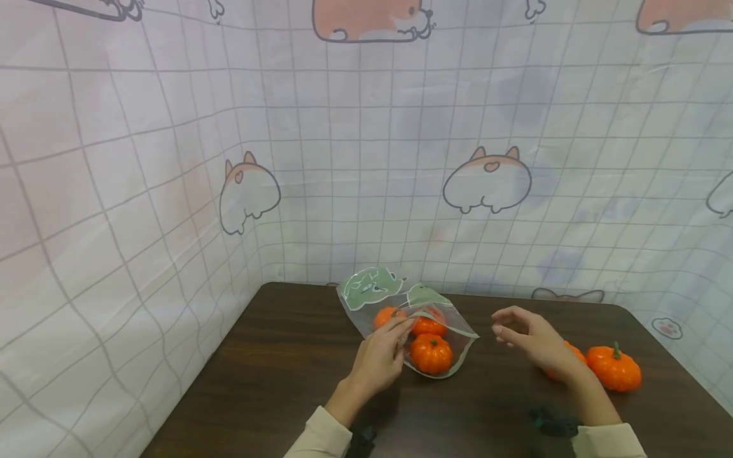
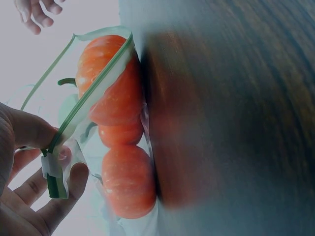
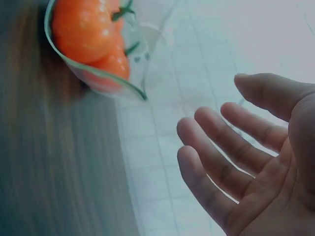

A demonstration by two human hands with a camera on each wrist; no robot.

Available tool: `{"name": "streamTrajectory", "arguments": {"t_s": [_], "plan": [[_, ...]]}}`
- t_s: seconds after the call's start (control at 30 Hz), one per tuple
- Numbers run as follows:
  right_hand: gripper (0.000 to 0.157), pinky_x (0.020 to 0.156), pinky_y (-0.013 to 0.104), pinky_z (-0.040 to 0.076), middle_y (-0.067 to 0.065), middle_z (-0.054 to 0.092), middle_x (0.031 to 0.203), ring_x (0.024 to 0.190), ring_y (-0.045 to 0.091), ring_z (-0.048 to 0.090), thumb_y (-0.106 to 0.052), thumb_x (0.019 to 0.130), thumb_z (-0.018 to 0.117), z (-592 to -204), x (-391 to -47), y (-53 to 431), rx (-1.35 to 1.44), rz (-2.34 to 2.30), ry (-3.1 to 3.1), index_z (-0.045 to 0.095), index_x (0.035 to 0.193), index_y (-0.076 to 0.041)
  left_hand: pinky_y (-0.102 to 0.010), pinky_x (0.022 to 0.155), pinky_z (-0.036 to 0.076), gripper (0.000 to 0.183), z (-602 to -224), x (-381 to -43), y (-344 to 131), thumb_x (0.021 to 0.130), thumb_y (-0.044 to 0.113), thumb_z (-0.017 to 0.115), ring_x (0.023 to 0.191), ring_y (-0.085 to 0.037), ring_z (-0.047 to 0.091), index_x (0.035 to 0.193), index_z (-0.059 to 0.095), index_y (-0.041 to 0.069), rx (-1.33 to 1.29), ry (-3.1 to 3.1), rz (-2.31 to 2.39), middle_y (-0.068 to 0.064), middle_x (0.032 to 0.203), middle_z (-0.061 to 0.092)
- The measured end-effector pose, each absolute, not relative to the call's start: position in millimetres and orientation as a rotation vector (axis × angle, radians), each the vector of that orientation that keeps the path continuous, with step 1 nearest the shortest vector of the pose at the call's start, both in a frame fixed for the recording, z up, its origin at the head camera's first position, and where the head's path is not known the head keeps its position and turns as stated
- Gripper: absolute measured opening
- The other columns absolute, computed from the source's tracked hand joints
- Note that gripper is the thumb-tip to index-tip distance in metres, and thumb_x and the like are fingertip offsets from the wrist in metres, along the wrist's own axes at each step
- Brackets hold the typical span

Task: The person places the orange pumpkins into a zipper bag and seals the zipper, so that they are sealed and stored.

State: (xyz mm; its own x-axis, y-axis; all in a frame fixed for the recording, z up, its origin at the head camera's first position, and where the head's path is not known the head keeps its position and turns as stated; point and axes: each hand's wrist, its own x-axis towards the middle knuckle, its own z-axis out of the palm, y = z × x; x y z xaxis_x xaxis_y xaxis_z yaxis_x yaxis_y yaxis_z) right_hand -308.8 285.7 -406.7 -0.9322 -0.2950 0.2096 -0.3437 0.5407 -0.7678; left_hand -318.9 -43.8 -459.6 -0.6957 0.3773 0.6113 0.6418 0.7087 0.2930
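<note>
A clear zip bag [image 1: 357, 315] with green printed shapes and a green-edged mouth lies on the table, its mouth spread toward me. Inside sit three small orange pumpkins, the nearest pumpkin [image 1: 431, 354] right at the opening. My left hand [image 1: 378, 356] pinches the bag's left rim near the white zip slider [image 2: 50, 166], between thumb and fingers. To the right of the bag, my right hand [image 1: 532, 337] hangs in the air, fingers loosely bent and holding nothing. In the right wrist view its spread fingers [image 3: 211, 172] are apart from the bag.
Two more pumpkins stand on the right of the dark wooden table [image 1: 275, 362]: one pumpkin [image 1: 614, 367] in plain sight, the other partly behind my right wrist. A patterned cloth [image 1: 389, 159] hangs behind and on both sides of the table.
</note>
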Motion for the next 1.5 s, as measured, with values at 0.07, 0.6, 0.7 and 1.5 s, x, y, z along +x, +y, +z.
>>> {"name": "streamTrajectory", "arguments": {"t_s": [0.07, 0.6, 0.7, 1.5], "plan": [[0.041, 0.08, 0.025, 0.057, 0.018, 0.065, 0.125, 0.1, 0.014, 0.068, -0.03, 0.103, 0.06, -405, -308, 295, 0.529, 1.351, -2.693, 0.056, 0.134, -0.003, -0.039, 0.081, 0.06, 0.059, -460, -319, -44, 0.083, 0.002, 0.075, 0.109, -0.022, 0.071, 0.139, 0.064, 0.016, -0.777, -2.394, -0.68, 0.002, 0.137, 0.066], [0.063, 0.082, 0.038, 0.055, 0.032, 0.049, 0.144, 0.119, 0.034, 0.059, -0.042, 0.105, 0.054, -400, -293, 357, 0.184, 1.096, -2.729, 0.041, 0.148, 0.002, -0.037, 0.082, 0.06, 0.058, -463, -318, -43, 0.084, 0.003, 0.073, 0.109, -0.022, 0.071, 0.14, 0.064, 0.016, -0.765, -2.408, -0.699, 0.002, 0.138, 0.066], [0.069, 0.091, 0.053, 0.052, 0.036, 0.043, 0.147, 0.127, 0.055, 0.047, -0.043, 0.104, 0.054, -408, -292, 364, 0.143, 1.115, -2.739, 0.036, 0.149, 0.005, -0.037, 0.082, 0.06, 0.058, -463, -318, -44, 0.084, 0.003, 0.073, 0.109, -0.022, 0.071, 0.14, 0.064, 0.015, -0.768, -2.405, -0.701, 0.001, 0.137, 0.066], [0.085, 0.093, 0.068, 0.048, 0.044, 0.025, 0.153, 0.132, 0.064, 0.036, -0.042, 0.102, 0.06, -447, -300, 388, 0.168, 1.096, -2.96, 0.02, 0.154, 0.011, -0.037, 0.085, 0.06, 0.058, -459, -319, -45, 0.085, 0.006, 0.075, 0.113, -0.02, 0.07, 0.14, 0.063, 0.017, -0.778, -2.404, -0.66, 0.002, 0.137, 0.066]]}}
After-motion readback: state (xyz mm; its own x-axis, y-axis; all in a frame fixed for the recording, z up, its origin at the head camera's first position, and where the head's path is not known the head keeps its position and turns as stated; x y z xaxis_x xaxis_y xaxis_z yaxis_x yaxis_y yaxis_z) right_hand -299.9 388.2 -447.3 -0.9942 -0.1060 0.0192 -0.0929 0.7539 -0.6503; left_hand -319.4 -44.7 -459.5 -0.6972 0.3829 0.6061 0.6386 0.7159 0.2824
